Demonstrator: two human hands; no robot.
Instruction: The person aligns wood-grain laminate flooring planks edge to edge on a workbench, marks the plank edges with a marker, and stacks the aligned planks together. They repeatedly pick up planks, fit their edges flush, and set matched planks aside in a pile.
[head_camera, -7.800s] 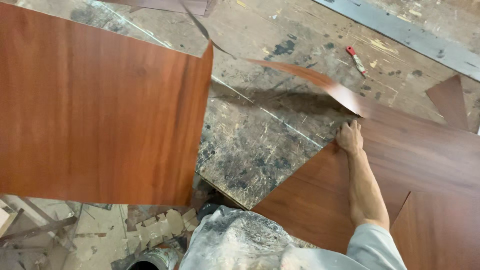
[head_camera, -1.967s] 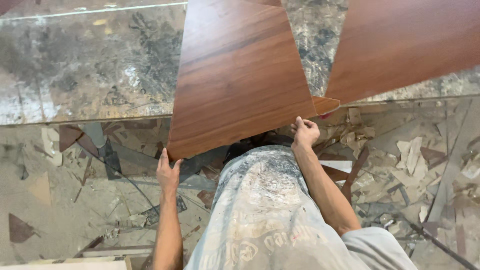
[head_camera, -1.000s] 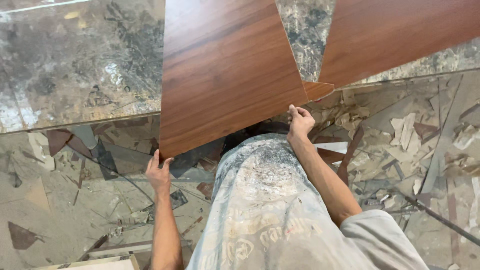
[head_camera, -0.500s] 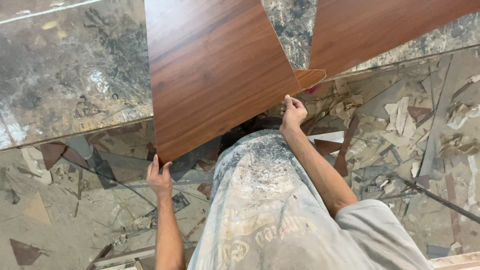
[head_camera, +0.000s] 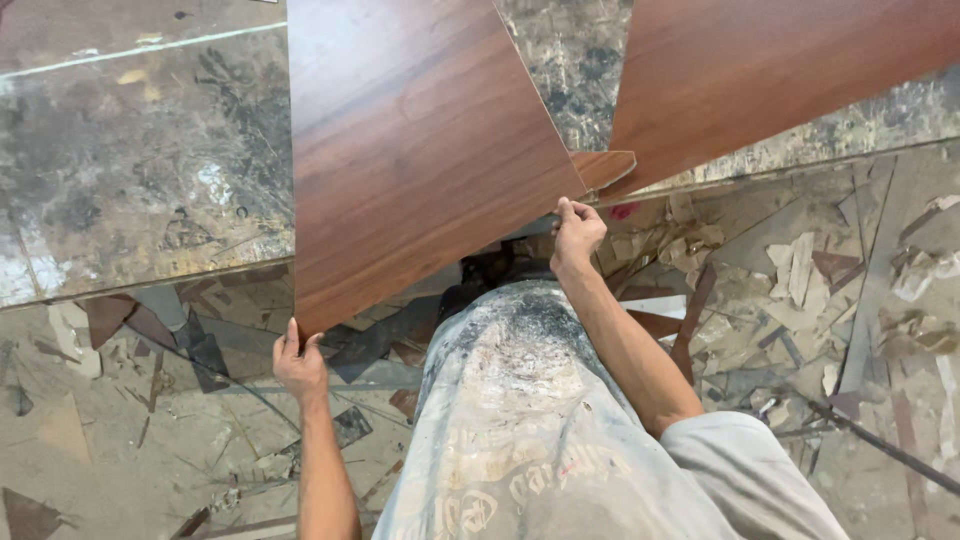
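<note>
Reddish-brown laminate sheet (head_camera: 420, 150) lies partly on the stained table (head_camera: 130, 170), its near edge hanging over the littered floor (head_camera: 850, 330). Left hand (head_camera: 298, 362) grips the lower left corner; right hand (head_camera: 575, 232) pinches the right corner. Since a second ago the sheet has slid leftward, away from the second sheet (head_camera: 780, 70).

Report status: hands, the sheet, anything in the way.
Left hand pinching near corner of wood-grain laminate sheet; right hand gripping its other near corner. Sheet lies across stained worktable. Second laminate sheet close on the right; offcuts litter floor.
</note>
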